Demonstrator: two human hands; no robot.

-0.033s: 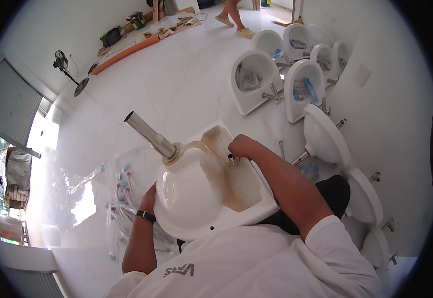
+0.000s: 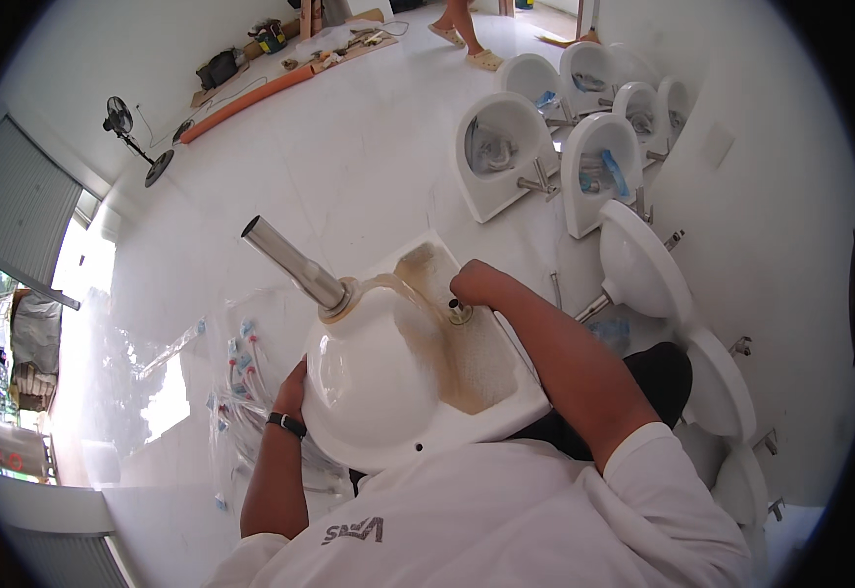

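A white ceramic washbasin (image 2: 378, 382) lies underside up across my lap, its rounded bowl facing me. From the drain a shiny metal drain pipe (image 2: 295, 263) sticks up and leans to the far left. My left hand (image 2: 293, 394) rests against the bowl's left side, gripping it, with its fingertips hidden. On the rough, brown-stained underside of the deck a short threaded metal fitting (image 2: 459, 311) pokes through a hole. Right beside it, at the deck's far edge, my right hand (image 2: 477, 284) is curled closed; what its fingers hold is hidden.
More basins with taps (image 2: 503, 147) stand at the far right and along the right wall. Plastic-wrapped hoses (image 2: 246, 392) lie to my left. Farther off are a standing fan (image 2: 133, 137), an orange pipe (image 2: 246, 105) and a person's legs in clogs (image 2: 483, 59).
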